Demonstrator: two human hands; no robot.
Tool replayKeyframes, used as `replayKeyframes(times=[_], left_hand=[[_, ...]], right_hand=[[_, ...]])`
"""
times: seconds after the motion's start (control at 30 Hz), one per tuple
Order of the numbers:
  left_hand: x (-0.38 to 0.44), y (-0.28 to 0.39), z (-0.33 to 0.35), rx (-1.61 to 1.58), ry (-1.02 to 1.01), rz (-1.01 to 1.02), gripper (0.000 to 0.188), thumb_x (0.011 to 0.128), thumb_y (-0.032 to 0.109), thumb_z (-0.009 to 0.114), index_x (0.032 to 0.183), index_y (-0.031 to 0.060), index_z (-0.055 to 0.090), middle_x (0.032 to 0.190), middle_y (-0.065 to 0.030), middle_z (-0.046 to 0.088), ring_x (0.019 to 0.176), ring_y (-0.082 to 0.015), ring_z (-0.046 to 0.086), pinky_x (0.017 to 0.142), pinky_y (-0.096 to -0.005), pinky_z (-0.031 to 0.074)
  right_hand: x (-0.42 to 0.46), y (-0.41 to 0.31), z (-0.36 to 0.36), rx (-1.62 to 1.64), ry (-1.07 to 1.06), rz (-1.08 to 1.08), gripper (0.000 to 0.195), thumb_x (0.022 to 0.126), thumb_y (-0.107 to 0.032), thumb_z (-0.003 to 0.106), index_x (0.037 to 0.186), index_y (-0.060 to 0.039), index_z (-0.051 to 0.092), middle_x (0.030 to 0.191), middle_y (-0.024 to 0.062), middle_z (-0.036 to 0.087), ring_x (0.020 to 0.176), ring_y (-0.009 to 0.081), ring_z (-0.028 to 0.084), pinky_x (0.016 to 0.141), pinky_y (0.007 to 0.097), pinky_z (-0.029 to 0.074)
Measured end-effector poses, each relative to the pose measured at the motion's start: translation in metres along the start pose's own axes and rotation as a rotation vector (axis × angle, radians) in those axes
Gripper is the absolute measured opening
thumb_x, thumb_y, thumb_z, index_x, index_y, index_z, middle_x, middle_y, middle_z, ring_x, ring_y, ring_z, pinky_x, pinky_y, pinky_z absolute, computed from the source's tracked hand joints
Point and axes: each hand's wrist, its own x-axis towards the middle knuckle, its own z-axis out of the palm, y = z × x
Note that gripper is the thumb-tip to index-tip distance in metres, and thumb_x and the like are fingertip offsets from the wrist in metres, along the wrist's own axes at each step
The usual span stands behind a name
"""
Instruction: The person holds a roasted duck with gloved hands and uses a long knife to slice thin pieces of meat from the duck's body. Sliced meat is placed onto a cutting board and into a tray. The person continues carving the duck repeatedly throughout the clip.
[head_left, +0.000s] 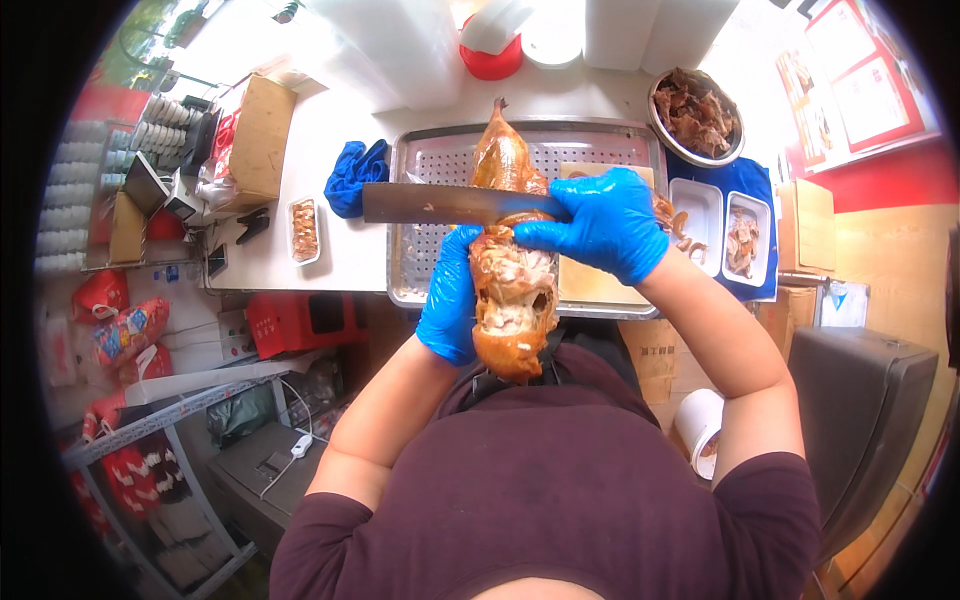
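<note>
A roast duck (510, 300), browned and partly carved so pale meat shows, is held lengthwise over the near edge of a perforated metal tray (442, 161). My left hand (450, 296), in a blue glove, grips the bird's left side. In my right hand (611, 221), also gloved in blue, is a broad-bladed knife (427, 203), its blade pointing left and lying across the bird's middle. My right thumb presses near the cut flesh. Behind my right hand, a cutting board (592, 285) lies in the tray, with pieces of meat at its right.
A steel bowl (739, 146) of meat and bones stands at the back right, above two white trays (696, 196) on a blue cloth. Left of the metal tray are a crumpled blue cloth (346, 180), a small tray of sliced meat (304, 232) and a cardboard box (262, 142).
</note>
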Motion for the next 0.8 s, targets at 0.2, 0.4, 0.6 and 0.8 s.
replayKeyframes(times=[0.2,0.4,0.6,0.8], left_hand=[[0.023,-0.009,-0.009,0.032,0.146,0.022,0.047,0.095,0.046,0.046,0.122,0.0101,0.057,0.110,-0.0105,0.066,0.096,-0.0249,0.067,0.087,-0.0411,0.055],[0.034,0.001,-0.048,0.057,0.210,0.090,0.054,0.092,0.050,0.049,0.125,0.0083,0.055,0.108,-0.0118,0.066,0.092,-0.0266,0.068,0.080,-0.0439,0.058],[0.018,0.016,-0.072,0.113,0.228,0.220,0.058,0.092,0.048,0.054,0.133,0.0068,0.050,0.117,-0.0126,0.064,0.101,-0.0270,0.066,0.088,-0.0427,0.054],[0.013,0.015,-0.085,0.114,0.236,0.218,0.058,0.092,0.049,0.054,0.134,0.0079,0.049,0.116,-0.0118,0.064,0.099,-0.0269,0.066,0.087,-0.0427,0.055]], right_hand=[[-0.008,0.010,0.014,0.053,-0.238,0.228,0.067,0.082,-0.074,0.053,0.072,-0.0113,0.072,0.059,0.0141,0.062,0.051,0.0279,0.062,0.055,0.0363,0.051],[-0.016,0.043,-0.028,0.175,-0.280,0.411,0.054,0.089,-0.061,0.055,0.084,-0.0096,0.072,0.063,0.0117,0.064,0.060,0.0247,0.066,0.060,0.0367,0.053],[-0.084,0.124,0.018,-0.219,-0.240,0.132,0.036,0.097,-0.042,0.048,0.094,-0.0134,0.070,0.079,0.0146,0.067,0.075,0.0324,0.066,0.063,0.0440,0.051],[-0.082,0.119,0.038,-0.295,-0.318,0.160,0.030,0.092,-0.040,0.057,0.077,-0.0146,0.064,0.073,0.0127,0.065,0.068,0.0329,0.065,0.061,0.0440,0.051]])
